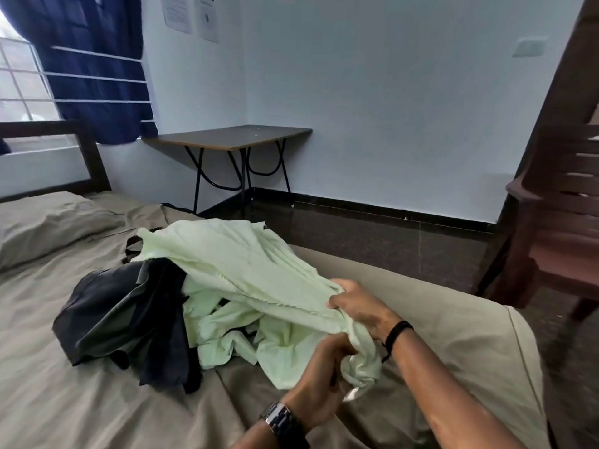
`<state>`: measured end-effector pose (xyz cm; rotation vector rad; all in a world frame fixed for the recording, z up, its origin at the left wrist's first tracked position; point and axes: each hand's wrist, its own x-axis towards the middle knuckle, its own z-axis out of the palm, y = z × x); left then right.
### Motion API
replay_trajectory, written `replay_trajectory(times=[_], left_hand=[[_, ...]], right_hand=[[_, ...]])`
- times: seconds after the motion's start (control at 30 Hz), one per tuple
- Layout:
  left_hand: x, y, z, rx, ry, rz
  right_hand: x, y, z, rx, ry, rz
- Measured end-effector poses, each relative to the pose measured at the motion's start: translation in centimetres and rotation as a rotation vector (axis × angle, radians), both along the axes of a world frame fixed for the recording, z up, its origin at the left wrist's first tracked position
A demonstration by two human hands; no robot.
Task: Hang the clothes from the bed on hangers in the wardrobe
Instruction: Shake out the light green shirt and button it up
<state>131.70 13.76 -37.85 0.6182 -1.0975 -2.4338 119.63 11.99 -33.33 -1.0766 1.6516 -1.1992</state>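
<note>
1 pillow (48, 225) lies at the head end of the bed (81, 400), near its left edge. The bed carries a tan sheet.

1 dark garment heap (129, 319) lies crumpled at the middle of the bed. Whether it is 1 piece or several cannot be told. It touches the left side of the 1 pale green garment (233, 264), which spreads from the middle of the bed toward its right edge and partly overlaps the dark heap.

2 hands hold the pale green garment near the right edge of the bed. The left hand (319, 377), with 1 metal wristwatch (282, 422) on its wrist, has its fingers curled round a bunched lower portion of the cloth. The right hand (359, 309), with 1 black wristband (397, 335) on its wrist, has its fingers curled round a fold of the same cloth, just above the left hand.

Beyond the bed, 1 folding table (233, 137) stands against the wall. 1 dark blue curtain (94, 59) hangs at the window on the left. 1 wooden chair (557, 222) stands on the floor past the right edge of the bed.
</note>
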Motion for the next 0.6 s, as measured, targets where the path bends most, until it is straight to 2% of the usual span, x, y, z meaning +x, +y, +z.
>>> replay_trajectory(times=[0.07, 0.13, 0.2, 0.27, 0.4, 0.53, 0.6], left_hand=[[-0.4, -1.3, 0.0, -0.022, -0.049, 0.059], [-0.7, -3.5, -0.4, -0.05, -0.13, 0.292], [-0.7, -6.3, -0.4, -0.054, -0.116, 0.548], [-0.7, -9.3, -0.3, 0.01, -0.127, 0.704], [-2.9, -12.8, -1.7, 0.083, -0.353, 0.707], [-8.0, -13.4, -3.5, -0.057, -0.413, 0.751], [-10.5, -12.8, -4.2, -0.079, -0.432, 0.743]], right_hand=[[-1.9, 0.9, 0.1, -0.042, -0.035, -0.048], [-4.3, 1.7, -0.1, -0.051, -0.018, -0.109], [-6.7, 2.5, -0.5, -0.047, 0.012, -0.2], [-9.1, 3.6, -0.8, -0.045, 0.034, -0.296], [-13.1, 5.8, -0.7, -0.033, -0.019, -0.45], [-15.5, 8.0, -1.9, 0.13, -0.063, -0.373], [-16.4, 9.0, -3.0, 0.282, 0.16, -0.19]])
